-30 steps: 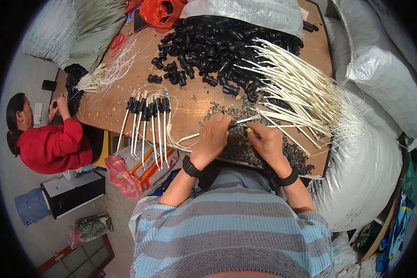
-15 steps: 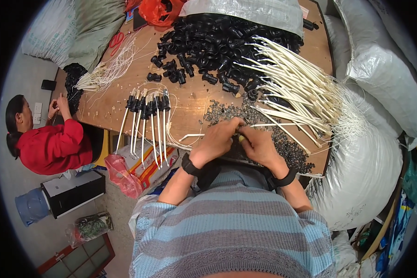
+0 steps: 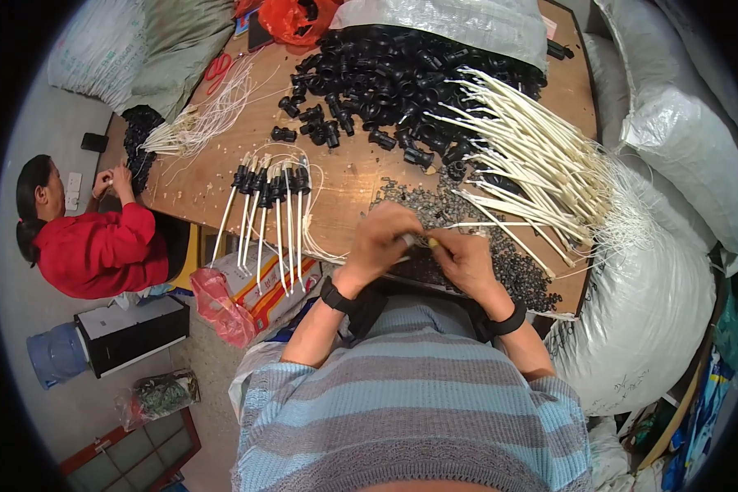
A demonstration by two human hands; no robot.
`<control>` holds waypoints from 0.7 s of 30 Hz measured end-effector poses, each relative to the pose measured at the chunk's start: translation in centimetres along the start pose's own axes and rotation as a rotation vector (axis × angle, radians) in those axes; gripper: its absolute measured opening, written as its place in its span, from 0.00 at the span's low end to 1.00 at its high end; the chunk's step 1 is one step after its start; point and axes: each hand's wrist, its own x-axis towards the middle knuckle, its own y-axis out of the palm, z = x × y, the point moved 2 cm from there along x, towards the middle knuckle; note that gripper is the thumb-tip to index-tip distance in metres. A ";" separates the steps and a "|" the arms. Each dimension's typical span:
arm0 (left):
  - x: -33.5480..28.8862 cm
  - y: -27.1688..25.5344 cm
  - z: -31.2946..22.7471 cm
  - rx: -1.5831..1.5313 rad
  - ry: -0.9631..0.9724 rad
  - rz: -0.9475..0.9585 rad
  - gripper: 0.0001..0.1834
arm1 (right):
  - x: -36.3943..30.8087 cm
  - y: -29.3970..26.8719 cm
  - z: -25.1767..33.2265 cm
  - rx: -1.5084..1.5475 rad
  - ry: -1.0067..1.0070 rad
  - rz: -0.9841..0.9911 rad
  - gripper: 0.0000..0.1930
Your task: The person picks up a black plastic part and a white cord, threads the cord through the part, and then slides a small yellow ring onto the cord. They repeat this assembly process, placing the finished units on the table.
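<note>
Pale workpiece [image 3: 421,241], mostly hidden, lies between your left grip [image 3: 383,242] and right grip [image 3: 469,261], both pinching it over worktop [image 3: 348,187]; neither hand clearly nearer; long axis cannot be told.

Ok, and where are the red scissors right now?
In the head view, the red scissors lie toward the upper left of the wooden table, between the greenish sack and the fanned-out white wires.
</note>
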 end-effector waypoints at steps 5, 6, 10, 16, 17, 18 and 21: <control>-2.3 -4.5 3.1 0.348 -0.466 -0.058 0.20 | -0.3 0.6 -1.6 -0.046 0.085 -0.036 0.07; -2.5 -4.6 2.9 0.328 -0.433 -0.016 0.21 | -0.2 0.8 -1.7 -0.042 0.087 -0.033 0.07; -1.7 -2.0 -0.4 0.152 -0.301 0.154 0.20 | -0.1 1.2 -1.9 -0.112 0.162 0.100 0.08; -1.9 1.1 -1.1 0.148 -0.241 0.224 0.17 | -0.1 1.0 -1.5 -0.107 0.227 0.132 0.08; -2.1 1.3 -0.6 0.147 -0.240 0.222 0.17 | -0.1 1.0 -1.4 -0.110 0.224 0.140 0.08; -2.3 1.5 0.0 0.121 -0.192 0.205 0.15 | -0.2 1.0 -1.4 -0.111 0.222 0.140 0.08; -2.3 1.5 0.3 0.060 -0.160 0.159 0.14 | -0.4 0.9 -1.3 -0.026 0.157 0.111 0.07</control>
